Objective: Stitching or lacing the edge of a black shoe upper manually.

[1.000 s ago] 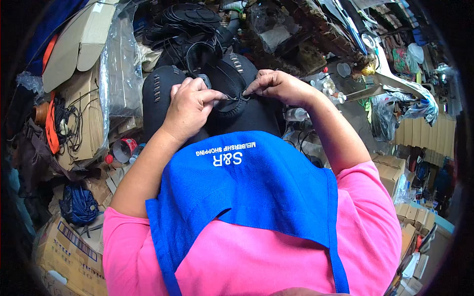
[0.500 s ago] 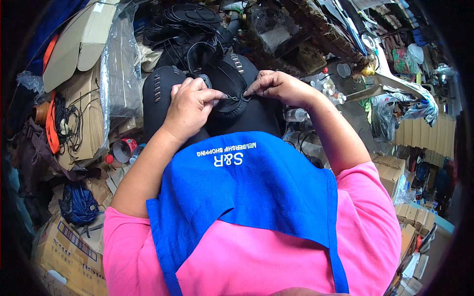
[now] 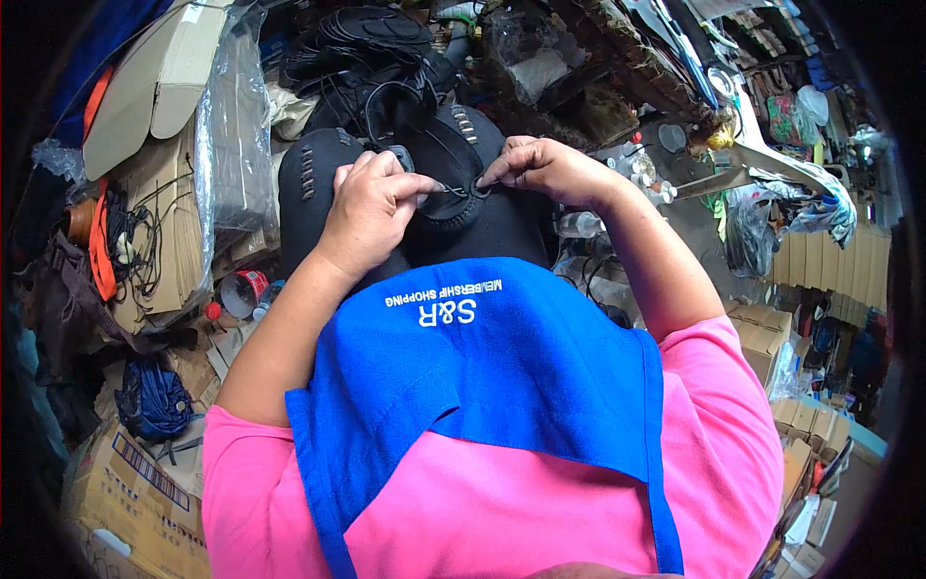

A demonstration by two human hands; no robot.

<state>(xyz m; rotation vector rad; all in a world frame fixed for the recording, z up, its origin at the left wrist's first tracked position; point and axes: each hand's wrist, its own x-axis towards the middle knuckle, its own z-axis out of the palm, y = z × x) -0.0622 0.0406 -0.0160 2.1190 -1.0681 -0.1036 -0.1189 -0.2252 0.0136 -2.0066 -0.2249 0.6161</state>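
Barely shifted: hands (image 3: 362, 210) (image 3: 548, 174) (fingers (image 3: 420, 183) pinched) at black piece (image 3: 446, 216).

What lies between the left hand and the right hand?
In the head view, the black shoe's rounded, ridged end lies between the left hand and right hand; finer detail there is too small to tell.

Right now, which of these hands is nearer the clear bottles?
The right hand, at the right edge of the black shoe-like piece: the clear bottles are on its side. The left hand, across the piece, is farther off.
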